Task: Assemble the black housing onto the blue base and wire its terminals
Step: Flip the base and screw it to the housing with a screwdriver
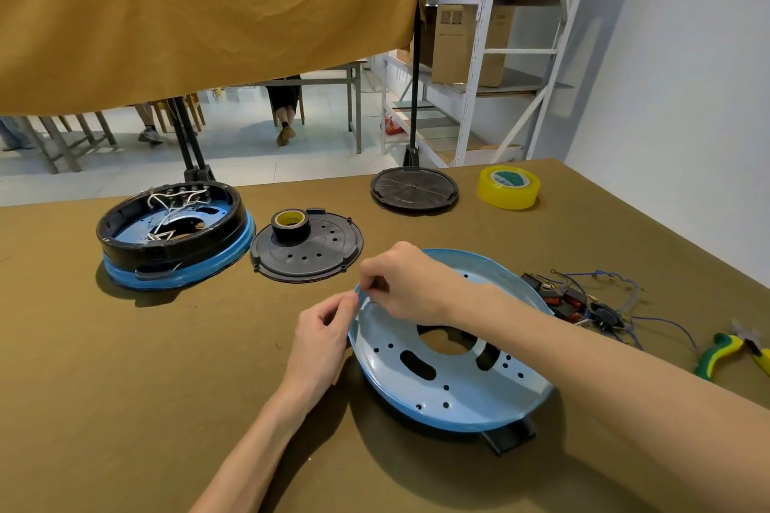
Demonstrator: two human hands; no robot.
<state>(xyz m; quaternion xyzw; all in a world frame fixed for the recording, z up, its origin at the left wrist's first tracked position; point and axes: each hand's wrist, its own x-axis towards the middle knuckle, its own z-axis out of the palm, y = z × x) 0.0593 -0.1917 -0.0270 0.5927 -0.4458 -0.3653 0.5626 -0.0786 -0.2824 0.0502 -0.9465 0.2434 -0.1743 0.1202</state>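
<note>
**Both hands pinch at the left rim of the blue base**

On the table (125, 387) you have two blue bases. The one at far left (233, 250) already carries a black housing (125, 237) with white wires (166, 204) inside. The second blue base (450, 379) lies open side up in front of you, tilted, and a black handle (510, 437) shows under its near edge.

There are two black round covers: one (316, 258) between the two bases, with one roll of black tape (290, 226) standing on it, and one (413, 189) at the far edge of the table. There is one roll of yellow tape (509, 187); its label is too small to read.

Your left hand (321, 342) has fingers curled and thumb and forefinger pressed together at the left rim of the near base. Your right hand (400, 283) pinches the same place from above. If they hold something small, I cannot tell.

To the right of the base lies a bundle of black switches with blue wires (591, 304), and then one green-yellow pliers (725, 354) near the right edge of the table. The near left part of the table gives free room.
</note>
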